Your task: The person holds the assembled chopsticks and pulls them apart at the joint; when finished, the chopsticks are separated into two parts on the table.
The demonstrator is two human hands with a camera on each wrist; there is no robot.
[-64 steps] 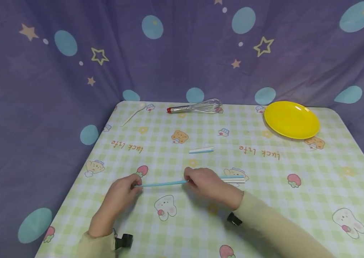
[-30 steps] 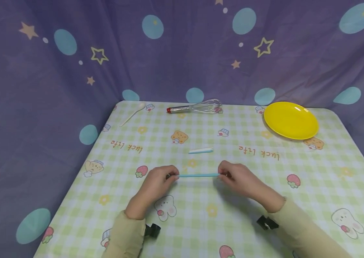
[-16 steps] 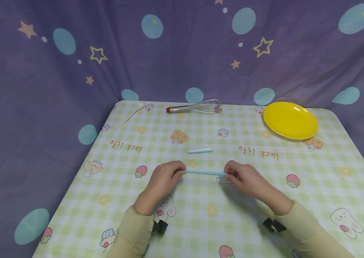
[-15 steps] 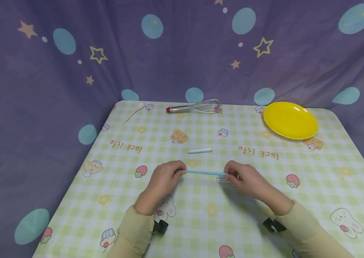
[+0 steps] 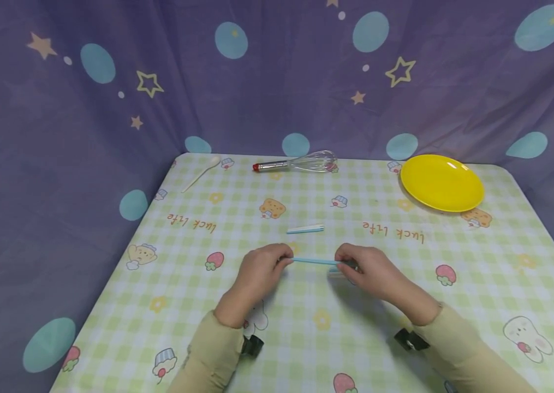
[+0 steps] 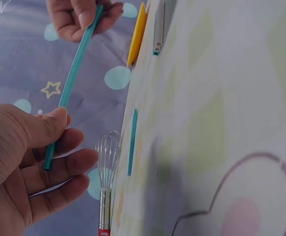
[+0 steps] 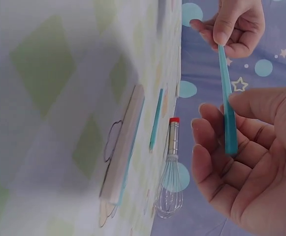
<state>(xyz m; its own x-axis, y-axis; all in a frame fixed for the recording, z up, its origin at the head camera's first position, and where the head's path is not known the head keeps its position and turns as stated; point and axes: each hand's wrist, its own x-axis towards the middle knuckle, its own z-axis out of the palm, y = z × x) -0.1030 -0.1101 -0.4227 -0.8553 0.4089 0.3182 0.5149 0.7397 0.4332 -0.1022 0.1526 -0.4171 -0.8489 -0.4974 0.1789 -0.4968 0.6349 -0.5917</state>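
Observation:
Between my two hands a light-blue chopstick [image 5: 315, 261] is held level just above the table, with a seam near its middle in the left wrist view. My left hand [image 5: 260, 271] pinches one end between thumb and forefinger. At the thicker, square end, my right hand [image 5: 366, 270] grips it the same way, other fingers loosely bent. Under the right hand lie short thick white and blue chopstick pieces [image 5: 337, 273], partly hidden by it. Farther back rest thinner white and blue pieces [image 5: 305, 229], side by side.
At the back of the table stand out a wire whisk [image 5: 296, 163] with a red handle end and a white spoon [image 5: 201, 174] to its left. A yellow plate [image 5: 442, 183] lies back right. A purple curtain [image 5: 277, 82] hangs behind the checked tablecloth [image 5: 286, 349].
My left hand has moved right, and my right hand first went right, then slightly back left. The hands are closer together, with less of the chopstick showing between them.

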